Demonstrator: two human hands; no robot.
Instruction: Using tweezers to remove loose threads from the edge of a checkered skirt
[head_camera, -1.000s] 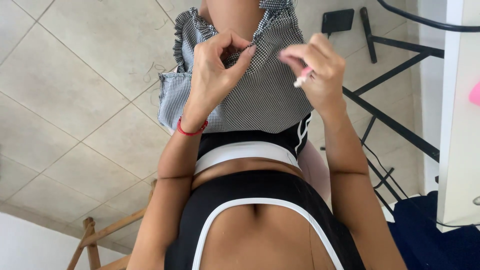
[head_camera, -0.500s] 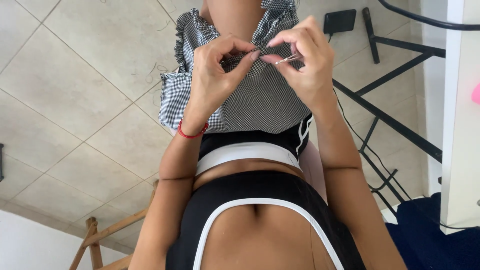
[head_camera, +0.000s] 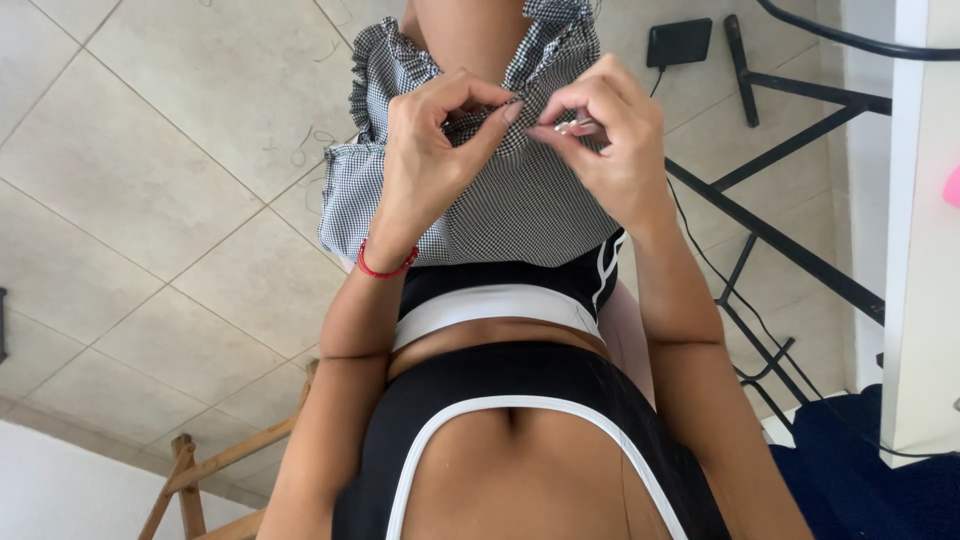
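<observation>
Since a second ago, both hands have closed together over the checked garment (head_camera: 500, 200) lying across my lap. Left hand (head_camera: 435, 160): fingers pinching a fold of the fabric near its ruffled edge. Right hand (head_camera: 610, 150): fingers pinching a small silver piece (head_camera: 568, 126), just beside the left fingertips. Below: tiled floor (head_camera: 150, 180), black metal frame (head_camera: 780, 240).

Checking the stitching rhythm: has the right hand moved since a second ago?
Yes. The right hand has moved left, away from the black table frame, closing on the left hand at the checked fabric.
</observation>
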